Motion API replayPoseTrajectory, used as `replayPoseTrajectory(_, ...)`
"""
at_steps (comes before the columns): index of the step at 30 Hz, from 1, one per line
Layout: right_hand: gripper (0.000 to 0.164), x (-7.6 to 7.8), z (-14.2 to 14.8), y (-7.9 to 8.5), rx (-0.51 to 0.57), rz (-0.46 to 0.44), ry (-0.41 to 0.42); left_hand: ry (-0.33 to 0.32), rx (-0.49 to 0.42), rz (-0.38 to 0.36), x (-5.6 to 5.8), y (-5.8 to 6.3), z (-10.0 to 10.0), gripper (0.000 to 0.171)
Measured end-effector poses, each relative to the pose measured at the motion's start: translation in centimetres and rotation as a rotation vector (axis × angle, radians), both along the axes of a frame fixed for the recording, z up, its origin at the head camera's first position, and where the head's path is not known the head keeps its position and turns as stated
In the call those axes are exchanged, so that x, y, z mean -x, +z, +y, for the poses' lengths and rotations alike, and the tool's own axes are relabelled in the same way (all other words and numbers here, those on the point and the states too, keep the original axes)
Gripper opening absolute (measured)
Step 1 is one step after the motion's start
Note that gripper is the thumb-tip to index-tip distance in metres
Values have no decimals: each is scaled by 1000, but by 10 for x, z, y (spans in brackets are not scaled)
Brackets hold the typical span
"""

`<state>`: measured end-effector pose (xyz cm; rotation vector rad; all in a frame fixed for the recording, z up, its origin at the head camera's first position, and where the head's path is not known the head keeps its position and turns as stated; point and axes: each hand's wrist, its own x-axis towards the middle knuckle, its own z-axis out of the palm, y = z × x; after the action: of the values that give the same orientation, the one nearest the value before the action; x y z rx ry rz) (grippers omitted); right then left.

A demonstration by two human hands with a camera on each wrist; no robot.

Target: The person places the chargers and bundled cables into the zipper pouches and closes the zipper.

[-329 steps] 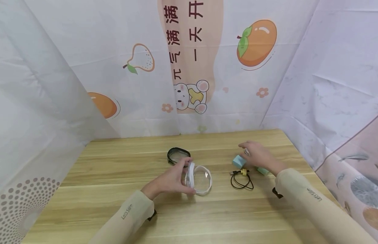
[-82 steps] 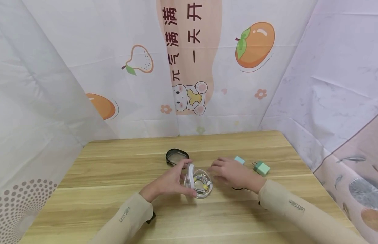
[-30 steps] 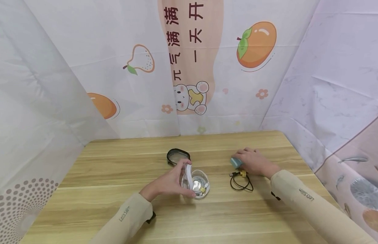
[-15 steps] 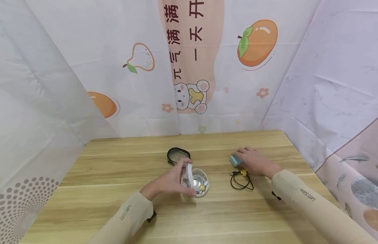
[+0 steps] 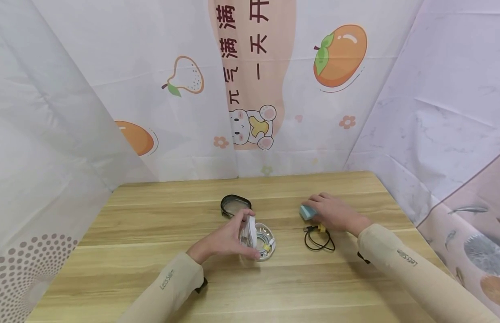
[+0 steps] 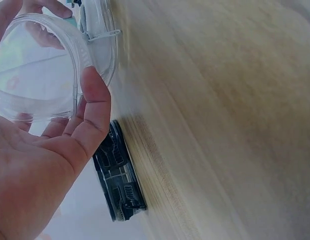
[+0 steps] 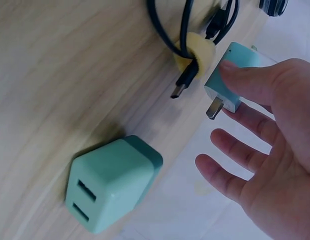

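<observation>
My left hand grips the raised lid of a clear round zip case with white trim, thumb on its near edge. In the case's lower half lies a coiled pale cable with a yellow tie. My right hand pinches a light-blue wall charger between thumb and fingers, and a metal prong shows in the right wrist view. Near that hand a black USB cable with a yellow tie rests on the table. A green two-port charger stands close by, hidden in the head view.
Behind my left hand sits a black-rimmed clear case, its zipped side visible in the left wrist view. The wooden table ends at a printed curtain at the back, with more cloth at both sides.
The pale cable now lies in the clear case, which held none at first. My right hand left the case, took the blue charger, and has just shifted it slightly left. The left hand stayed put.
</observation>
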<state>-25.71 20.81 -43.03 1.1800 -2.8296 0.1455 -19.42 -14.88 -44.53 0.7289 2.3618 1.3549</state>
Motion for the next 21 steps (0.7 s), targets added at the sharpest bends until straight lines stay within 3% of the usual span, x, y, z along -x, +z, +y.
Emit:
replayPoseTrajectory(12,53,-10,-19,12,41,63,89,8,22,44,1,0,1,112)
replayPoseTrajectory(21,50,-19,-42,15,69,27,115,5,1,38,1,-2,1,113)
